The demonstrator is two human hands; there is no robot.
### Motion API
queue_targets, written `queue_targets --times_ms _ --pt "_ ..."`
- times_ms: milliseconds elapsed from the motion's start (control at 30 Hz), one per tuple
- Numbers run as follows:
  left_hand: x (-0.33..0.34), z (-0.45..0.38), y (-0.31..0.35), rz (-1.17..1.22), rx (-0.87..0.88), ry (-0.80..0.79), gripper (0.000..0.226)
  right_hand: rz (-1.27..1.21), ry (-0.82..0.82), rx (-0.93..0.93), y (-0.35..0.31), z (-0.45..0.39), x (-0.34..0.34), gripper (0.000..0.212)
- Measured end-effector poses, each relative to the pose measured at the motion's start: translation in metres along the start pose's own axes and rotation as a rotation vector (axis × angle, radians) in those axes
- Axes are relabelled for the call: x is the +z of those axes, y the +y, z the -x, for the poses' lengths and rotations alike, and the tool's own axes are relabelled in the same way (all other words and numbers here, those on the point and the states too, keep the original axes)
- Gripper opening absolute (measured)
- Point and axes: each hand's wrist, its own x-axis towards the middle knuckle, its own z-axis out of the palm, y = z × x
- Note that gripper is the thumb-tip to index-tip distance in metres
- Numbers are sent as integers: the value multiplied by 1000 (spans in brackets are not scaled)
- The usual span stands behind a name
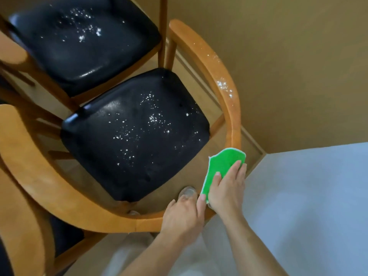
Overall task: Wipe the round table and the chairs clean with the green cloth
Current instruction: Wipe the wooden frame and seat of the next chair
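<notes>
A wooden chair with a curved backrest rail (227, 92) and a black seat (135, 136) stands below me. White crumbs speckle the seat and the rail. My right hand (227, 192) presses the green cloth (221, 166) onto the rail's near right curve, fingers laid flat over it. My left hand (183, 216) grips the rail just left of the cloth, thumb up beside my right hand. No table is in view.
A second chair with a crumb-speckled black seat (79, 40) stands behind the first. Part of another wooden chair (23, 216) is at lower left. A tan wall (298, 66) and a pale wall (318, 196) meet in a corner at right.
</notes>
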Motion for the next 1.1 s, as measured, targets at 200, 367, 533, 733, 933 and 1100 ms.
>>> queue_targets --times_ms 200,367,533,733,933,1100 --pt "-10 -49 50 -62 -90 -251 61 -62 -171 -43 9 -75 -19 68" --pt "-29 -91 78 -73 -125 -355 48 -159 -226 -187 15 -132 -24 72" --pt "-41 -138 105 -78 -202 -387 65 -254 -131 -357 4 -183 -23 72" --pt "-18 -172 132 74 -365 -263 96 -5 -51 -552 -21 -239 -27 73" --pt "-5 -200 148 247 -555 17 43 230 -78 -629 -74 -287 -39 74" --pt "-20 -242 151 519 -584 242 36 222 -74 -691 -103 -309 -39 73"
